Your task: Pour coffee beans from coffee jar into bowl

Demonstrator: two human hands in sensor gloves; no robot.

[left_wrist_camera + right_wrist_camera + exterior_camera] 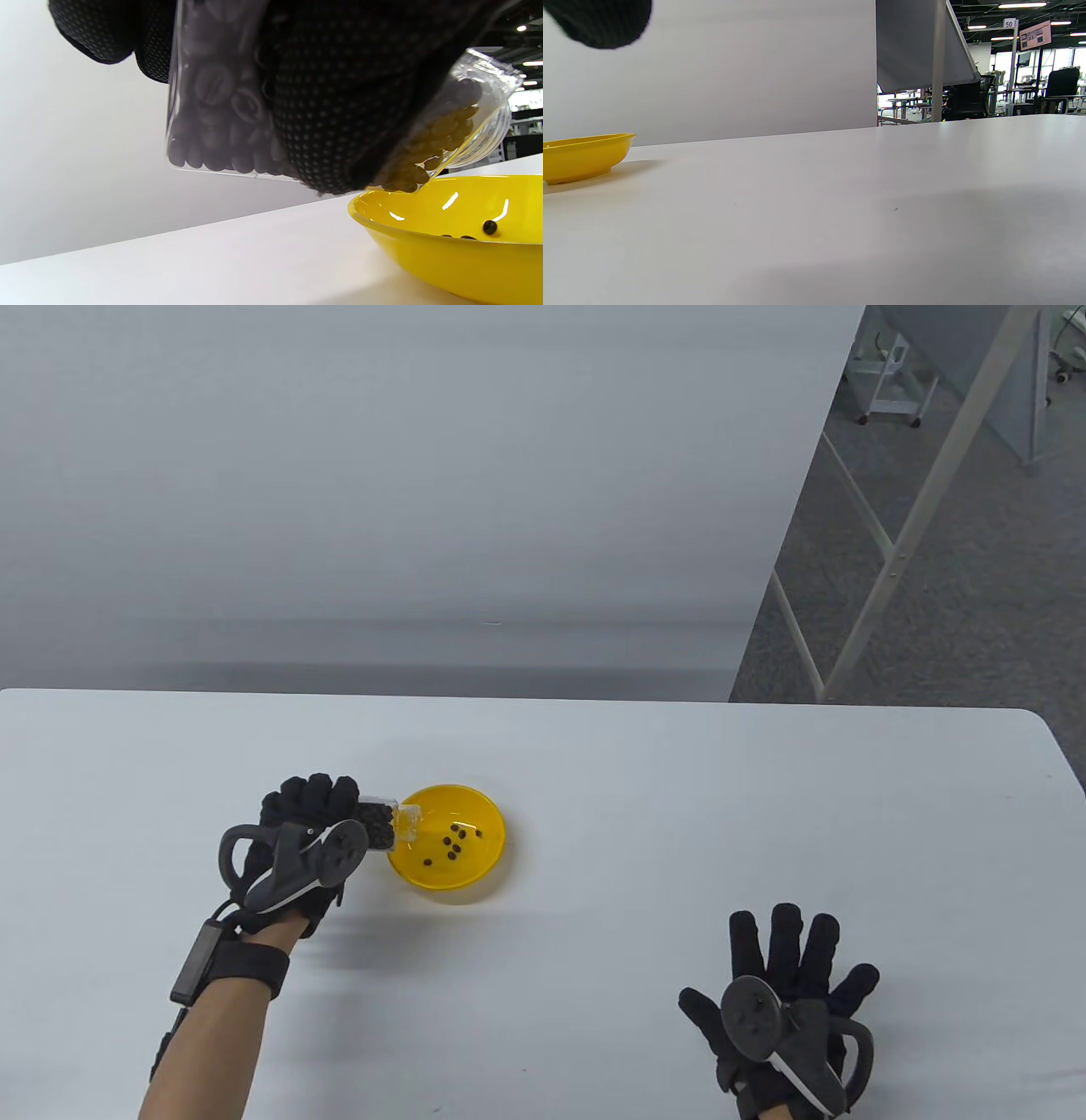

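My left hand [310, 831] grips a clear coffee jar [383, 824] full of dark beans, tipped on its side with its mouth over the left rim of the yellow bowl [488, 861]. Several beans [452, 841] lie in the bowl. In the left wrist view the jar [212, 110] is tilted, its mouth [475, 123] just above the bowl's rim [382, 212], with beans at the lip. My right hand [785, 993] lies flat on the table at the lower right, fingers spread, holding nothing. The bowl also shows at the left of the right wrist view [585, 154].
The white table [679, 814] ends at a rounded far right corner. A grey partition stands behind it, with metal frame legs [891, 551] and floor at the upper right.
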